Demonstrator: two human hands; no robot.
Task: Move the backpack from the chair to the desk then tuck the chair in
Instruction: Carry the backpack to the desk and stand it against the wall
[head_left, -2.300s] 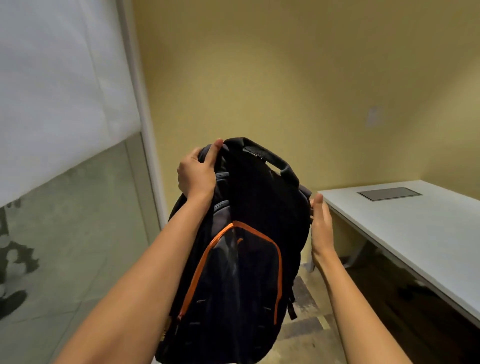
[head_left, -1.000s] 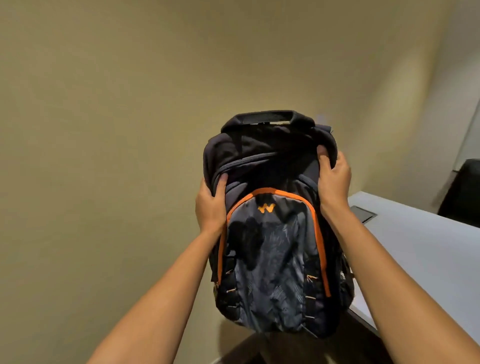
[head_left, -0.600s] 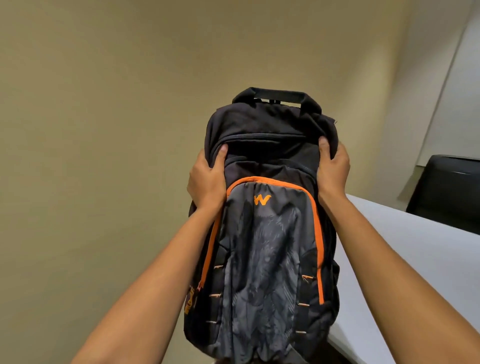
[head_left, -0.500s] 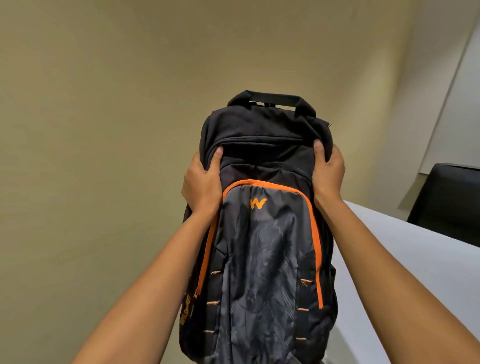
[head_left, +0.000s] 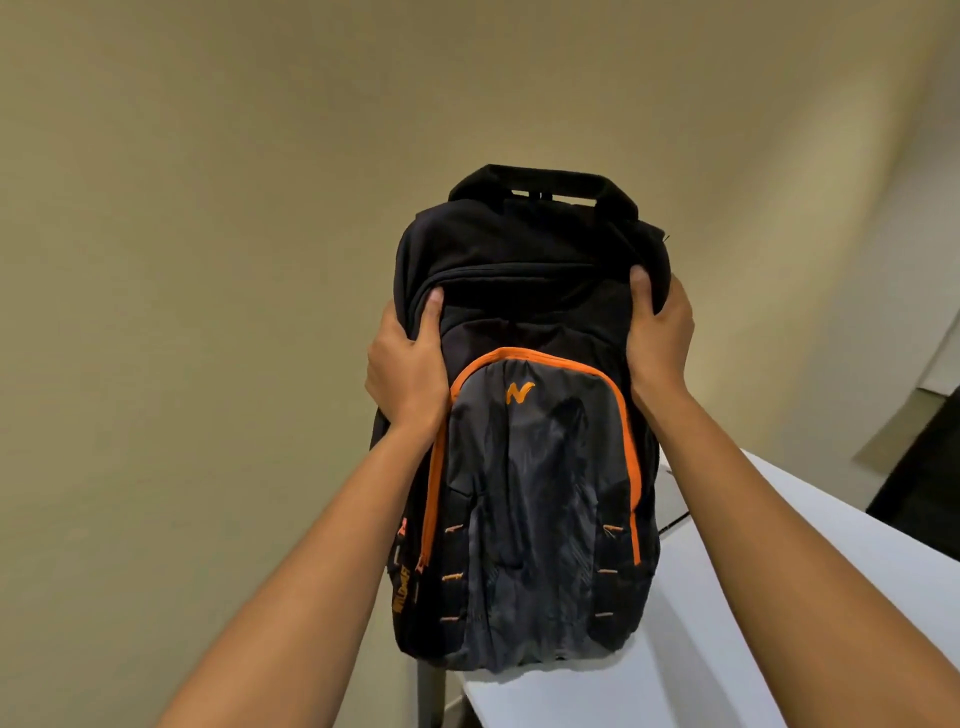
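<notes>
Here the black backpack (head_left: 524, 415) stands upright at the near left corner of the white desk (head_left: 779, 597), its bottom resting on the desk top right at that corner, with the left lower part reaching the desk's left edge. Whether its full weight is down I cannot tell.

Both of the person's bare arms reach forward, 1 on each side of the bag. The left hand (head_left: 408, 374) is clamped on the backpack's upper left side, thumb pressed into the fabric by the upper zip line, the other fingers wrapped around behind and hidden. The right hand (head_left: 660, 332) grasps the upper right side the same way, thumb hooked over the front at the shoulder of the bag, fingers out of sight behind it.

The backpack's front faces the person: a grey patterned pocket (head_left: 535, 493) outlined by an orange zip line (head_left: 628, 457), a small orange logo (head_left: 519, 392) near the pocket's top, and short orange stitch marks down both sides. A black carry handle (head_left: 545, 182) arches over the top.

Behind it all is a plain beige wall (head_left: 208, 260). At the far right edge, beyond the desk, sits something dark (head_left: 924, 467), too cropped to identify.
</notes>
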